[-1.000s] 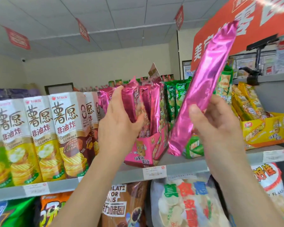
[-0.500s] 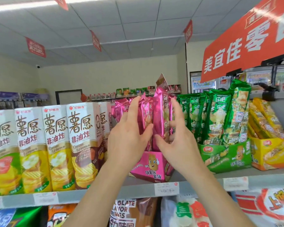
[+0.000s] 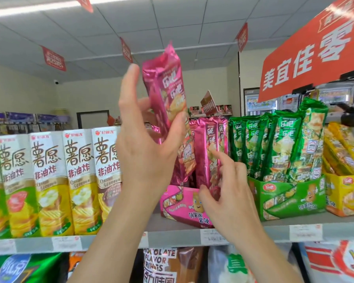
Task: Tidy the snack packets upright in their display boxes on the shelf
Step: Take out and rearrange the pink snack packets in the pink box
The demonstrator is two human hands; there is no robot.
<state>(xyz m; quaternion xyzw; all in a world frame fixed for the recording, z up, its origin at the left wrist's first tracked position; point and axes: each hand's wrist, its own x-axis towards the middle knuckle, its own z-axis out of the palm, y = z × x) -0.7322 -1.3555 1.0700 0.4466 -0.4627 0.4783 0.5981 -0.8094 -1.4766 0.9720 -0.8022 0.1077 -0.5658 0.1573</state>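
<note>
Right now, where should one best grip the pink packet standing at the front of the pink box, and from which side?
Probably its upper half, from the front. The pink packet stands upright, its foot sunk behind the pink box wall; green packets crowd it on the right. Its front faces out, where the right hand touches it.

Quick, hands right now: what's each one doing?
Left hand: holding a raised pink packet.
Right hand: touching boxed pink packets; grip cannot be told.

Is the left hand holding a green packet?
No, the left hand holds a pink packet raised above the pink display box.
</note>
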